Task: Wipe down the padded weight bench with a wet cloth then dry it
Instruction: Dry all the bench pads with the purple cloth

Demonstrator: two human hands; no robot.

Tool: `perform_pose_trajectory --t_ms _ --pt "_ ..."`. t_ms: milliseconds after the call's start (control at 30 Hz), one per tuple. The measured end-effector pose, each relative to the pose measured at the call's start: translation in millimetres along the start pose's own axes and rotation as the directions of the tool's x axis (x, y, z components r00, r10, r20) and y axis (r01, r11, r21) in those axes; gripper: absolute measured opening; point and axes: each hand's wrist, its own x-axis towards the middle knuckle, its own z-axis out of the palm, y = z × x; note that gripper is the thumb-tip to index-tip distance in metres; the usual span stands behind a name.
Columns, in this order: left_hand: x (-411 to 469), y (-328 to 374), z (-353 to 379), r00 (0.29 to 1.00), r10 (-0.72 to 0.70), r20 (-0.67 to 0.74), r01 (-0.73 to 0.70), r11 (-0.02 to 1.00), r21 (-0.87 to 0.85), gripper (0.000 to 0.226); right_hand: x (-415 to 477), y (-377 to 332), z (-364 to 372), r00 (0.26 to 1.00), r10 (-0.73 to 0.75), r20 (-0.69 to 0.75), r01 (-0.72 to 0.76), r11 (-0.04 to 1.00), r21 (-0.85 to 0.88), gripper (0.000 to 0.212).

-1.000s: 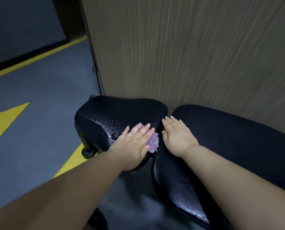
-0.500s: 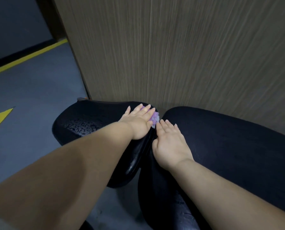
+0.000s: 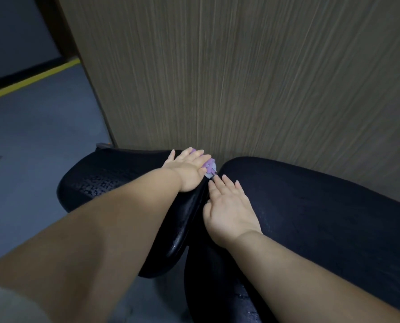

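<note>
The black padded bench shows as two pads: a small seat pad (image 3: pixel 105 178) on the left, beaded with water drops, and a long back pad (image 3: pixel 310 206) on the right. My left hand (image 3: pixel 189 170) lies flat on a purple cloth (image 3: pixel 210 168) at the far right corner of the seat pad, close to the wall. Only the cloth's edge shows past my fingers. My right hand (image 3: pixel 229 210) rests flat, fingers spread, on the near left end of the back pad, beside the gap between the pads.
A wood-grain wall panel (image 3: pixel 240 78) rises directly behind both pads. Grey floor (image 3: pixel 36 141) with yellow lines (image 3: pixel 31 81) lies to the left. A dark gap between the pads opens down to the floor (image 3: pixel 161 297).
My left hand has pushed the purple cloth from the seat pad's near edge to its far corner by the wall. My right hand has stayed on the back pad.
</note>
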Motion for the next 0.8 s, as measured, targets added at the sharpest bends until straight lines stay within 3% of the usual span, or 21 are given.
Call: perform_pose_trajectory --t_ms 267,400,467,567,667,700,800 --pt "-116 -31 30 0.994 0.097 -0.053 -0.099 0.995 -0.030 0.052 -3 -2 -1 1.000 0.005 -0.011 -0.005 1.000 0.017 0.056" --pt "-165 -41 52 0.988 0.139 -0.061 -0.139 0.990 0.006 0.076 -5 -7 -3 1.000 0.008 -0.002 -0.008 1.000 -0.001 0.055" --pt "-185 -44 61 0.989 0.124 -0.076 -0.123 0.992 0.010 0.073 -7 -10 -5 1.000 0.004 -0.001 -0.004 1.000 -0.021 0.054" --pt "-207 -49 73 0.985 0.141 -0.099 -0.129 0.985 0.116 0.061 -11 -15 -8 0.997 -0.072 0.024 0.073 0.995 -0.067 0.053" --pt "-218 -51 72 0.993 0.115 -0.037 -0.112 0.991 0.067 0.060 -16 -28 -7 0.979 -0.184 0.083 0.186 0.982 -0.022 0.053" --pt "-216 -52 76 0.981 0.160 -0.111 -0.158 0.987 0.029 0.064 -18 -34 -5 0.972 -0.209 0.103 0.211 0.978 -0.005 0.053" --pt "-214 -51 77 0.982 0.155 -0.110 -0.159 0.987 -0.026 0.071 -18 -40 2 0.970 -0.219 0.104 0.220 0.975 0.000 0.053"
